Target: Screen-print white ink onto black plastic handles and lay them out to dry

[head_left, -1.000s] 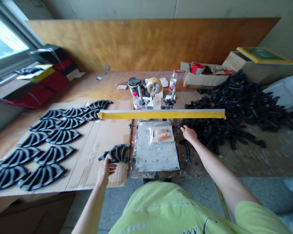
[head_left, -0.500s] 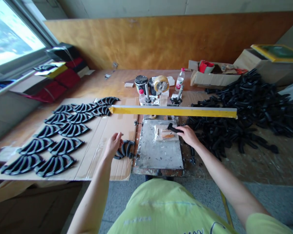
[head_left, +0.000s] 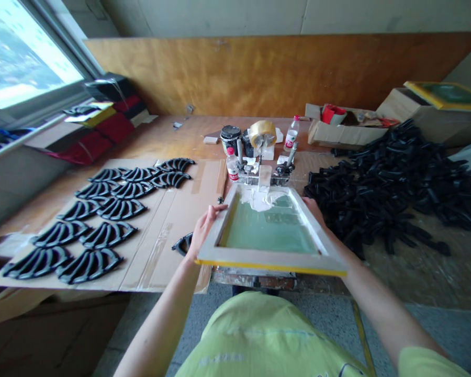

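A screen printing frame (head_left: 212, 247) with green mesh (head_left: 269, 230) tilts over the small press in front of me, its near edge raised. White ink (head_left: 261, 200) lies smeared at the mesh's far end, below a pale squeegee (head_left: 264, 177). My left hand (head_left: 204, 225) grips the frame's left side, fingertips on the rim. At the right side my right hand (head_left: 315, 210) is closed on the frame, its fingers partly hidden behind it. The frame covers the metal plate and whatever lies on it. Left of my left wrist, a black fan-shaped piece (head_left: 182, 243) rests on the cardboard, partly hidden.
Rows of black fan-shaped pieces (head_left: 112, 209) lie on the cardboard (head_left: 157, 225) at left. A large heap of black curved parts (head_left: 400, 183) covers the right side. Ink tubs (head_left: 230, 137), a tape roll (head_left: 262, 134) and bottles (head_left: 291, 133) stand behind the press.
The frame has swung down from near edge-on to over the plate. My right hand has let go of a small black curved part, and both hands have taken hold of the frame.
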Motion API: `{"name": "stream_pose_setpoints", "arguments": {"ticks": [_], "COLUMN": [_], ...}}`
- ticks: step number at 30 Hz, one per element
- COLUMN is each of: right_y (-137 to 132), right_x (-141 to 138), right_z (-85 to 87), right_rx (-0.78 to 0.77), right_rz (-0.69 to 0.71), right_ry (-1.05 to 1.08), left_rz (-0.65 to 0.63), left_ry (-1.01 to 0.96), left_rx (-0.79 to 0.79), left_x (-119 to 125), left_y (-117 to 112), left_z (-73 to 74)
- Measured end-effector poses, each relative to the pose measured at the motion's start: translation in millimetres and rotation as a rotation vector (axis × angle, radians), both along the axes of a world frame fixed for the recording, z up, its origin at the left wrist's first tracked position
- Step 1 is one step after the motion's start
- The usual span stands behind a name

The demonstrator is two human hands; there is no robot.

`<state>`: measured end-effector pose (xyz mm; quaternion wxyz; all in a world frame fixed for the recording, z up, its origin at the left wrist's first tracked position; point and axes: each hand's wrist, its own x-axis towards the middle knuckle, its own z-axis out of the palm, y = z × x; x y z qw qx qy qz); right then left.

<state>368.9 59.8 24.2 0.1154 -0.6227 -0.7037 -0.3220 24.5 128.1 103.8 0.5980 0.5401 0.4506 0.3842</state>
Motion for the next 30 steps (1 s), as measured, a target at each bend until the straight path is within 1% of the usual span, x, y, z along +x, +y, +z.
{"name": "stream_pose_setpoints", "arguments": {"ticks": [2, 3, 4, 5, 7, 9, 10, 12, 13, 14, 16, 18, 19, 20, 22, 24, 25, 27, 28, 30], "right_y": [16.4, 28.6, 42.5, 57.0, 82.9, 96.4, 96.7, 84.7, 74.1, 62.5, 42.0, 32.9, 33.1, 35.5, 41.1, 40.0, 36.0, 25.0, 21.0, 22.7], "right_x": [9.1, 6.6, -0.2, -10.4, -35.9, -59.4, -68.3, -78.7, -80.4, -80.1, -75.4, -68.9, -66.4, -65.0, -66.2, -71.1, -73.7, -76.9, -77.2, -76.3], "right_z": [15.1, 22.8, 30.1, 36.4, 44.5, 45.4, 43.4, 37.3, 34.4, 32.4, 32.5, 37.0, 39.4, 41.0, 39.0, 30.3, 24.9, 17.0, 16.2, 22.5], "right_rx": [0.008, 0.001, -0.019, -0.057, -0.186, -0.358, -0.433, -0.525, -0.546, -0.558, -0.592, -0.64, -0.655, -0.651, -0.58, -0.492, -0.469, -0.479, -0.498, -0.519], "right_rz": [-0.071, -0.08, -0.059, -0.017, 0.075, 0.083, 0.066, 0.057, 0.09, 0.15, 0.316, 0.457, 0.49, 0.492, 0.435, 0.389, 0.391, 0.443, 0.473, 0.485], "right_ry": [0.27, 0.425, 0.55, 0.625, 0.622, 0.565, 0.537, 0.482, 0.452, 0.421, 0.377, 0.373, 0.389, 0.415, 0.478, 0.515, 0.52, 0.515, 0.513, 0.537], "left_rz": [-0.037, -0.039, -0.035, -0.031, -0.025, -0.02, -0.018, -0.003, 0.007, 0.012, 0.014, 0.009, 0.007, 0.006, 0.002, -0.001, -0.004, -0.004, -0.002, 0.006], "left_ry": [0.091, 0.11, 0.115, 0.117, 0.127, 0.143, 0.149, 0.148, 0.143, 0.137, 0.127, 0.127, 0.128, 0.131, 0.134, 0.134, 0.132, 0.128, 0.127, 0.127], "left_rx": [-0.102, -0.142, -0.174, -0.194, -0.192, -0.176, -0.179, -0.198, -0.208, -0.215, -0.217, -0.21, -0.204, -0.196, -0.188, -0.194, -0.2, -0.21, -0.214, -0.231], "left_x": [-9.8, -12.2, -13.2, -13.2, -11.7, -10.5, -10.3, -10.6, -10.8, -10.9, -10.7, -10.3, -10.1, -10.1, -10.5, -10.8, -10.8, -10.1, -9.6, -8.7], "left_y": [-14.4, -19.8, -23.7, -26.0, -26.8, -24.9, -23.8, -22.3, -22.1, -22.3, -23.2, -24.3, -24.8, -25.2, -25.6, -25.8, -25.8, -26.1, -26.3, -27.1], "left_z": [-27.2, -41.2, -54.8, -67.4, -87.2, -98.9, -102.0, -104.1, -104.0, -103.5, -102.2, -100.9, -100.4, -99.9, -98.9, -97.9, -97.3, -95.1, -93.1, -86.1]}}
